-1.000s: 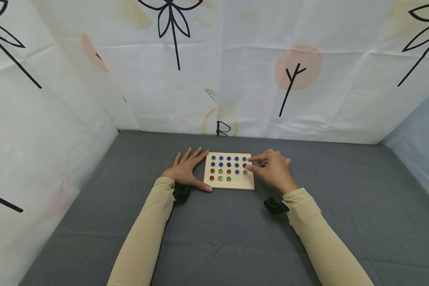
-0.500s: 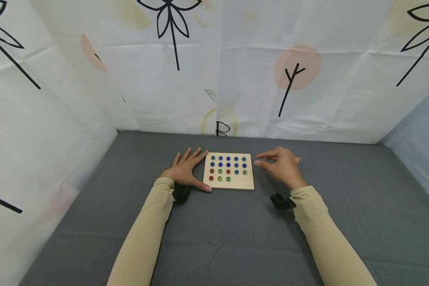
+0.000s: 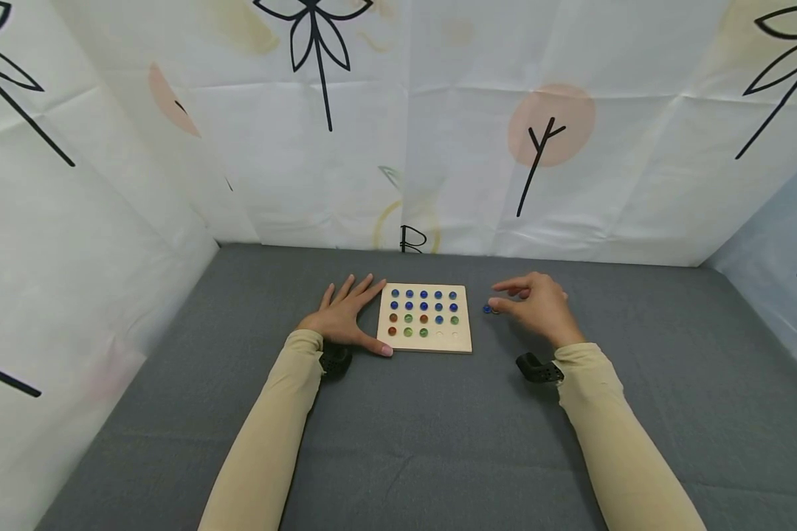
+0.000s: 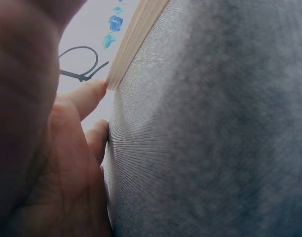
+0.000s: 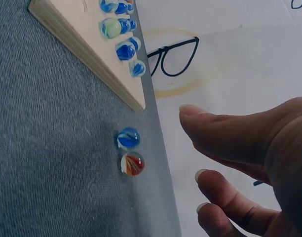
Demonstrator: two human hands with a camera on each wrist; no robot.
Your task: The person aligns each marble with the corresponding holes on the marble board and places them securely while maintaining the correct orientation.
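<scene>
A pale wooden board [image 3: 432, 346] lies on the grey cloth, its rows of round hollows largely filled with blue, green and reddish glass marbles. Two bare hollows show at its front right. My left hand [image 3: 345, 317] spreads along the board's left side, fingertip and thumb at its corners. Right of the board, my right hand [image 3: 536, 304] hovers with thumb and index finger apart and nothing between them. Below its fingertips sit two loose marbles, a blue marble [image 5: 129, 138] and a red-and-white marble [image 5: 133, 164], side by side. In the head view the hand partly covers the second.
Grey cloth [image 3: 398, 442] covers the table. White fabric walls [image 3: 465, 162] printed with black plant drawings stand behind and at both sides. Dark wrist cameras, such as the one on the right wrist [image 3: 538, 367], sit just above the cloth.
My right hand has drawn back from the board's right edge and moved rightward to above the loose marbles. My left hand has stayed at the board.
</scene>
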